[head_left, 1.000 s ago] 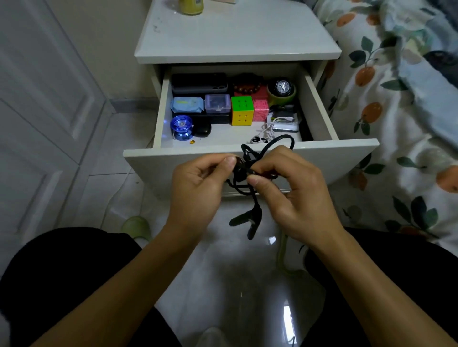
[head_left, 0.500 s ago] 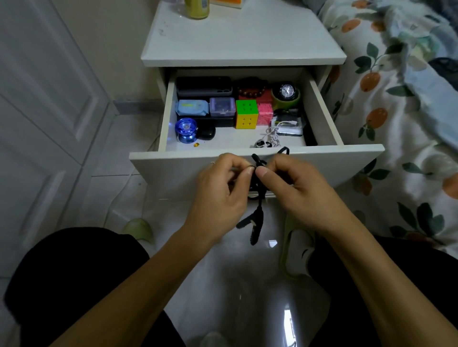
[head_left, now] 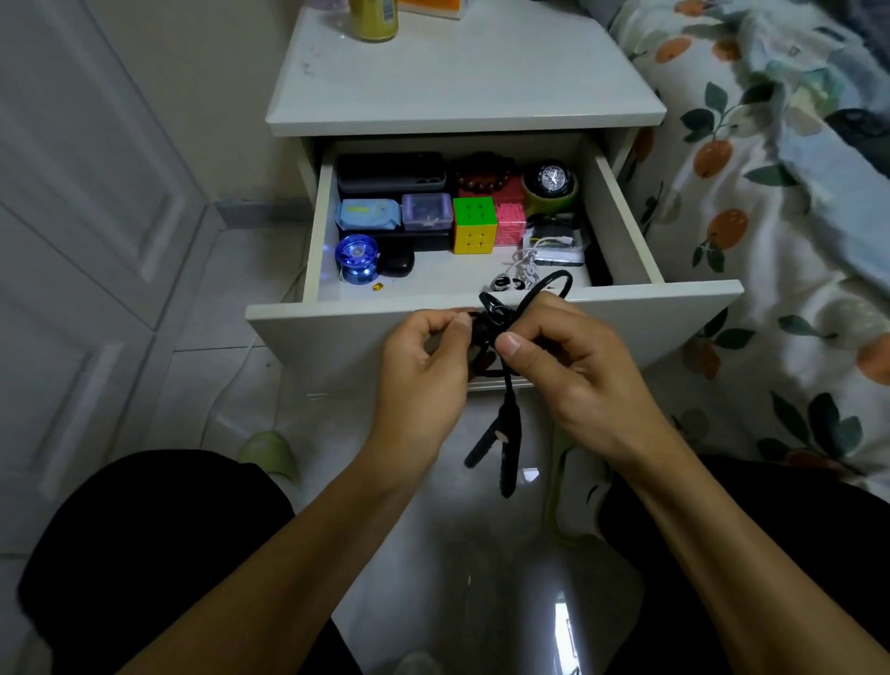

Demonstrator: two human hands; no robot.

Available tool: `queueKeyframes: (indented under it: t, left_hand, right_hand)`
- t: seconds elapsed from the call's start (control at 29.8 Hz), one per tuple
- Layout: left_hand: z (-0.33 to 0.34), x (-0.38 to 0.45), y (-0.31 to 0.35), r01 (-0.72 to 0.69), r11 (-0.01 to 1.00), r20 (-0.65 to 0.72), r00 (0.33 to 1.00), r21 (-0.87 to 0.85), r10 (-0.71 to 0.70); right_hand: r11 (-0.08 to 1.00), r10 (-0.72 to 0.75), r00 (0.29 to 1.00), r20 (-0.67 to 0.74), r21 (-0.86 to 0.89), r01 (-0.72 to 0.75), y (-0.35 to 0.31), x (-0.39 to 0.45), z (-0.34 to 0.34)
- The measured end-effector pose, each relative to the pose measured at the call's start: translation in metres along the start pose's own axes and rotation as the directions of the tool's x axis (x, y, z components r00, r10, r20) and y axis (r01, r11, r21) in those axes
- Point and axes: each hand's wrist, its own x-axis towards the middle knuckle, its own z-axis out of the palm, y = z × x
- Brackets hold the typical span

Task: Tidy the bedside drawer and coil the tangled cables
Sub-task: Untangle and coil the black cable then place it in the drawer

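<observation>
Left hand (head_left: 424, 366): fingers and thumb pinch the tangled black cable (head_left: 501, 347) in front of the open white wooden drawer (head_left: 481, 313).
Right hand (head_left: 573, 366): thumb and fingers grip the same cable; two plug ends dangle below.
Drawer: multicoloured puzzle cube (head_left: 474, 225), blue yo-yo (head_left: 357, 255), white cord (head_left: 522, 265) inside.

I see a white nightstand (head_left: 462, 91) with a yellow can (head_left: 373, 19) and an orange pack (head_left: 433, 6) at the far edge of its top. Its drawer (head_left: 621, 313) is pulled open. On the drawer floor, at far left, lies a dark phone case (head_left: 390, 171); nearer are a pale blue pack (head_left: 370, 214) and a small clear box (head_left: 427, 211). A blue yo-yo (head_left: 357, 258) sits at near left, a coloured puzzle cube (head_left: 474, 225) in the middle, a watch (head_left: 550, 182) at far right. The nightstand stands on a glossy tiled floor (head_left: 481, 578).
</observation>
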Motion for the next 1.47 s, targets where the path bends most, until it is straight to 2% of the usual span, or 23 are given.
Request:
queueKeyframes:
  t: [0.07,0.13,0.23,0.3,0.4,0.5,0.57,0.67,0.77,0.84,0.87,0.9,0.97,1.01,1.07,1.11,1.17,1.24,1.34,1.41,1.47]
  left_hand:
    - [-0.003,0.000,0.000,-0.208,0.972,0.038,0.978,0.109,0.205]
    - [-0.006,-0.003,-0.001,-0.414,0.888,0.123,0.910,0.199,0.397]
    - [-0.009,-0.004,-0.002,-0.484,0.830,0.140,0.875,0.276,0.464]
    - [-0.010,-0.004,-0.002,-0.471,0.833,0.149,0.882,0.291,0.447]
    - [-0.013,-0.006,0.001,-0.371,0.893,0.125,0.928,0.254,0.350]
    - [-0.013,-0.005,0.006,-0.334,0.878,0.115,0.942,0.343,0.314]
    - [-0.011,-0.002,0.007,-0.291,0.874,0.118,0.957,0.389,0.266]
    - [-0.006,0.000,0.005,-0.143,0.916,0.080,0.989,0.374,0.122]
    - [-0.006,0.000,0.005,-0.077,0.928,0.030,0.997,0.365,0.071]
    - [-0.010,0.002,0.008,-0.063,0.942,0.036,0.998,0.329,0.054]
    - [-0.013,0.004,0.010,-0.097,0.943,0.068,0.995,0.319,0.079]
    - [-0.016,0.005,0.012,-0.161,0.932,0.119,0.984,0.325,0.129]
    - [-0.020,0.007,0.015,-0.319,0.869,0.228,0.942,0.378,0.247]
    - [-0.021,0.006,0.015,-0.386,0.824,0.263,0.918,0.414,0.297]
    - [-0.020,0.003,0.012,-0.463,0.751,0.295,0.885,0.471,0.361]
    - [-0.018,0.000,0.010,-0.474,0.740,0.296,0.880,0.478,0.372]
    - [-0.014,-0.003,0.010,-0.437,0.789,0.257,0.898,0.432,0.357]
    - [-0.013,-0.004,0.013,-0.370,0.855,0.181,0.928,0.364,0.325]
    - [-0.015,-0.001,0.020,-0.321,0.882,0.124,0.947,0.344,0.297]
    - [-0.017,0.001,0.023,-0.315,0.877,0.143,0.949,0.363,0.281]
    - [-0.017,0.003,0.025,-0.287,0.881,0.173,0.956,0.377,0.238]
  right_hand:
    - [0.975,0.108,0.994,-0.024,0.198,-0.101,-0.003,0.002,-0.002]
    - [0.927,0.227,0.974,-0.024,0.312,-0.209,-0.005,0.003,-0.008]
    - [0.958,0.265,0.964,0.032,0.100,-0.267,-0.005,0.002,-0.012]
    - [0.972,0.229,0.969,0.096,-0.076,-0.223,-0.008,0.000,-0.011]
    - [0.951,0.194,0.973,0.121,-0.265,-0.157,-0.009,-0.001,-0.010]
    - [0.928,0.103,0.993,0.065,-0.366,-0.073,-0.008,-0.002,-0.011]
    - [0.887,0.026,0.996,0.082,-0.462,0.014,-0.006,-0.003,-0.010]
    - [0.802,-0.083,0.991,0.110,-0.583,0.131,-0.001,-0.004,-0.007]
    - [0.786,-0.186,0.980,0.074,-0.587,0.193,0.001,-0.005,-0.005]
    - [0.841,-0.214,0.977,0.011,-0.506,0.190,0.001,-0.006,-0.004]
    - [0.890,-0.184,0.982,-0.042,-0.431,0.148,-0.001,-0.007,-0.002]
    - [0.937,-0.117,0.988,-0.098,-0.341,0.077,-0.003,-0.008,-0.001]
    - [0.985,0.116,0.979,-0.166,-0.104,-0.134,-0.006,-0.008,0.000]
    - [0.973,0.229,0.959,-0.169,0.039,-0.226,-0.007,-0.007,0.000]
    - [0.903,0.372,0.916,-0.149,0.286,-0.320,-0.008,-0.003,0.000]
    - [0.861,0.410,0.902,-0.135,0.383,-0.334,-0.008,-0.002,0.000]
    - [0.807,0.426,0.900,-0.094,0.490,-0.331,-0.007,-0.002,0.000]
    - [0.855,0.351,0.935,-0.055,0.425,-0.296,-0.009,-0.003,0.000]
    - [0.976,0.189,0.981,-0.038,0.115,-0.183,-0.011,-0.003,-0.004]
    - [0.990,0.137,0.990,-0.039,-0.040,-0.139,-0.011,-0.004,-0.005]
    - [0.985,0.128,0.989,-0.068,-0.109,-0.135,-0.011,-0.006,-0.007]
